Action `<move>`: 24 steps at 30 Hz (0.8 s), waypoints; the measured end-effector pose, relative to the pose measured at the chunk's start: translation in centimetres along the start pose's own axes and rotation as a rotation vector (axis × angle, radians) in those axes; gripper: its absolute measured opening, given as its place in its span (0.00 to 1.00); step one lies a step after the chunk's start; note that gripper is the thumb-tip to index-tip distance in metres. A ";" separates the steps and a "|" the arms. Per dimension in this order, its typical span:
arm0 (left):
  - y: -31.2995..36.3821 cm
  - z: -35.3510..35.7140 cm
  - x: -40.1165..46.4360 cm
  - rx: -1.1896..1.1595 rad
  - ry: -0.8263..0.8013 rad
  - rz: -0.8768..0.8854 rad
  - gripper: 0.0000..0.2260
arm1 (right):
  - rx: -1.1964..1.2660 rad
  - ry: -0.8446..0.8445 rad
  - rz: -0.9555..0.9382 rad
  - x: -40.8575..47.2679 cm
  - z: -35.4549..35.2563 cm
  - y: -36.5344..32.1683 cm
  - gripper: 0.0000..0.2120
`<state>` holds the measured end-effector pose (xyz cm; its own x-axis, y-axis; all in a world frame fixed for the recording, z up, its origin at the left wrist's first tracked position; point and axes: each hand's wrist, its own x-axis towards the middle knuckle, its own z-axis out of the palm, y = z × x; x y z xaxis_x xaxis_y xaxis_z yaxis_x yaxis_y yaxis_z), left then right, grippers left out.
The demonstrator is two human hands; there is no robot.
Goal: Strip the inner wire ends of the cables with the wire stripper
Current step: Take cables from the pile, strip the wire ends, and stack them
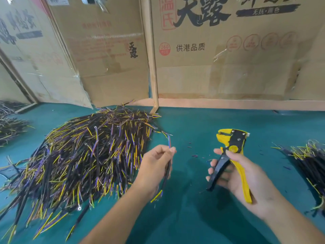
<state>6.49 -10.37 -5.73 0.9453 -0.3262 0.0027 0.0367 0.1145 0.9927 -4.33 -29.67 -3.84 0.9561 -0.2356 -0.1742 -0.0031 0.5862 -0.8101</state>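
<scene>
The left hand (156, 166) pinches one black cable (167, 170) between thumb and fingertips above the green worktop (190, 217), its thin inner wire ends (169, 142) pointing toward 12 o'clock and its yellow-tipped tail hanging toward 6. At 3 o'clock from it, apart from the cable, the right hand (246, 175) grips the yellow-and-black wire stripper (230, 155) with fingers curled round both handles and the tool head toward 12. A big pile of cables (84, 155) lies at 9 o'clock of the left hand, a smaller bundle (309, 161) at 3 o'clock of the right, and cardboard boxes (219, 59) stand along the far edge.
</scene>
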 end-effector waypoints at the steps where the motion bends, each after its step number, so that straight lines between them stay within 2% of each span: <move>1: -0.3 0.2 0.1 0.015 -0.009 0.007 0.07 | -0.049 0.012 -0.028 0.0 -0.2 -0.2 0.24; 6: -1.2 0.5 0.3 0.050 -0.037 0.012 0.10 | -0.207 -0.010 -0.092 -0.1 -0.4 0.4 0.27; 15: -1.7 0.4 0.8 0.060 -0.091 0.091 0.12 | -0.194 -0.148 -0.103 0.3 0.3 1.8 0.12; 19: -1.9 0.4 0.8 0.127 -0.103 0.141 0.15 | -0.155 -0.162 -0.065 0.6 -0.1 2.0 0.11; 22: -1.7 0.5 0.4 0.036 -0.171 0.140 0.15 | -0.206 -0.183 -0.075 0.6 -0.1 2.0 0.09; 24: -1.3 0.6 0.0 -0.014 -0.225 0.105 0.13 | -0.212 -0.182 -0.071 0.5 0.1 1.8 0.12</move>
<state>6.25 -11.09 -6.91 0.8480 -0.5126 0.1345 -0.0523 0.1717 0.9838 -3.84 -28.64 -5.36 0.9930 -0.1158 -0.0249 0.0229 0.3936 -0.9190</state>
